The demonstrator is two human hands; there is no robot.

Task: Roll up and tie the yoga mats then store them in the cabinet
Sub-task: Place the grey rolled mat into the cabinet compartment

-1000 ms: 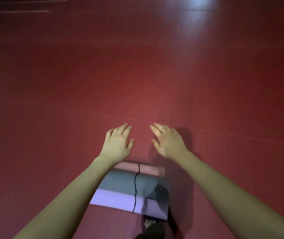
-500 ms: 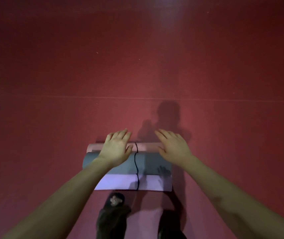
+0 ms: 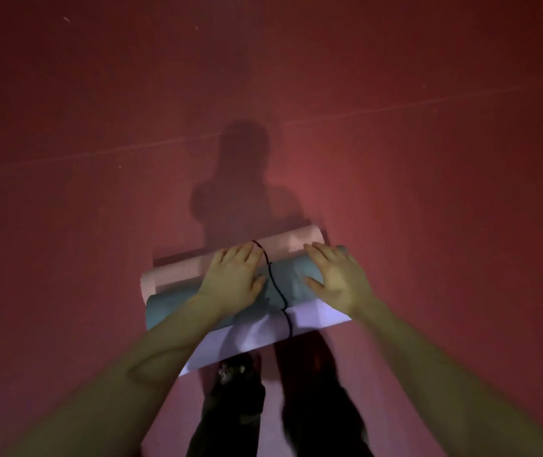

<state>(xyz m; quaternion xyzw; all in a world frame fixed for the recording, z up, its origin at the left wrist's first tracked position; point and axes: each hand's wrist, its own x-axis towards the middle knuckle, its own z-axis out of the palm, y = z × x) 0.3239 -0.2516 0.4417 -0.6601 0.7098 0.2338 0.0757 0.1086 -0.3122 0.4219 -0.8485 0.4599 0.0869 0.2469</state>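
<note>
I see three rolled yoga mats lying side by side on the red floor (image 3: 98,225), bound together by one black cord (image 3: 278,291) that crosses all three near their middle. The pink mat (image 3: 290,245) is farthest from me, the grey-blue mat (image 3: 171,308) sits in the middle and looks highest, and the lilac mat (image 3: 247,338) is nearest, just above my feet. The bundle lies at a slant, its right end farther away than its left.

My left hand (image 3: 234,278) rests palm down on the grey-blue mat, left of the cord; its fingers (image 3: 230,258) are straight and close together, reaching onto the pink mat, thumb out toward the cord. My right hand (image 3: 336,278) lies flat on the right end of the same mat, fingers straight and slightly spread, thumb pointing left. Neither hand curls round anything.

Dark trouser legs (image 3: 323,407) and a dark shoe (image 3: 234,371) show below the bundle. A shadow (image 3: 240,179) of the person falls on the floor beyond the pink mat. No cabinet or other container is in view; the frame is slightly blurred.
</note>
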